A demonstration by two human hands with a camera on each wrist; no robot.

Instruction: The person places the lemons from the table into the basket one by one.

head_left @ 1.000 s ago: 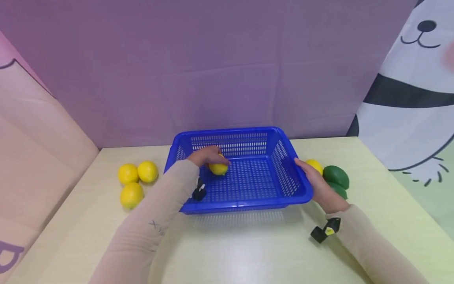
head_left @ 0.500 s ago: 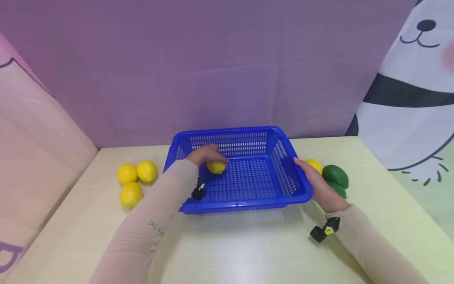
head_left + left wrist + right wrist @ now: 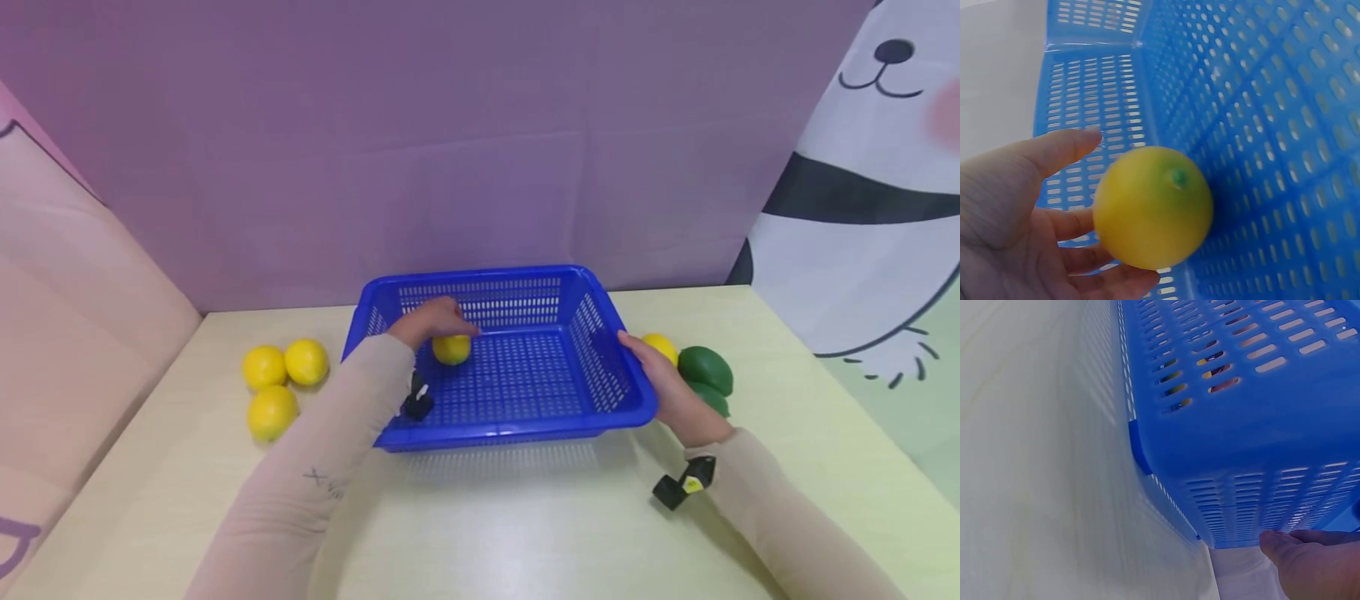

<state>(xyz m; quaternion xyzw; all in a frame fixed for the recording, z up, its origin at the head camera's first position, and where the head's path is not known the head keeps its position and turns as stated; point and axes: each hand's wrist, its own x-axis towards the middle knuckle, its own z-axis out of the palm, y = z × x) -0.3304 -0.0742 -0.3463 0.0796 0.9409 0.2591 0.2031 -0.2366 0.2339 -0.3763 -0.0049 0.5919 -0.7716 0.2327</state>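
Observation:
In the head view a blue plastic basket (image 3: 480, 431) with slotted walls sits at the middle of the table. Inside, toward its left end, lies a yellow lemon (image 3: 452, 351). My left hand (image 3: 433, 322) reaches over the lemon. In the left wrist view the thumb stands apart from the lemon (image 3: 1154, 209), while the relaxed fingers lie behind and beneath it, perhaps touching it. My right hand (image 3: 672, 395) holds the basket's right side by the rim. The right wrist view has its thumb (image 3: 1279, 544) against the blue wall; the other fingers are mostly hidden.
Three lemons (image 3: 273, 412) form a group left of the basket. Beyond my right hand are another yellow fruit (image 3: 660, 347) and dark green fruits (image 3: 707, 370), partly covered. A purple cloth (image 3: 465, 150) hangs behind the table (image 3: 480, 525).
The lemon in the basket has turned and shifted slightly left. My left thumb has come away from it and the hand has risen a little. The right hand stays on the basket.

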